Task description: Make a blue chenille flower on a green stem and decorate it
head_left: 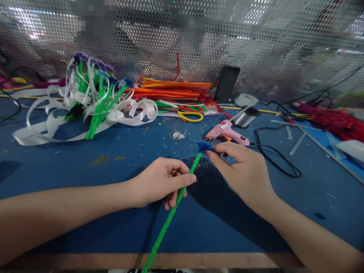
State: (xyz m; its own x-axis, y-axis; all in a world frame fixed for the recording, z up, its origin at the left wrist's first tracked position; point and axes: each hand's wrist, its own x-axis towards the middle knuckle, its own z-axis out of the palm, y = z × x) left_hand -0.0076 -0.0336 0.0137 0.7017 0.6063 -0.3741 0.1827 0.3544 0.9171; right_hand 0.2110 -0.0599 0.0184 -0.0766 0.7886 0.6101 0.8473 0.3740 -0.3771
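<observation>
A long green twisted pipe-cleaner stem (167,223) slants up from the table's front edge, with a fuzzy blue pipe-cleaner flower (203,146) at its top end. Closed around the upper part of the stem is my left hand (165,182), thumb lying over it. My right hand (246,170) pinches the edge of the blue flower between thumb and fingertips. Just behind that hand a pink glue gun (227,132) lies on its side. A small heap of white beads (178,135) rests beyond the flower.
Finished pipe-cleaner flowers (99,102) and curled white ribbon (36,138) lie at the left. Orange pipe cleaners (170,91), yellow-handled scissors (193,116), a phone (226,84) and a wire spool (246,116) stand along the back. A black cord (280,172) loops at right, near red material (338,121).
</observation>
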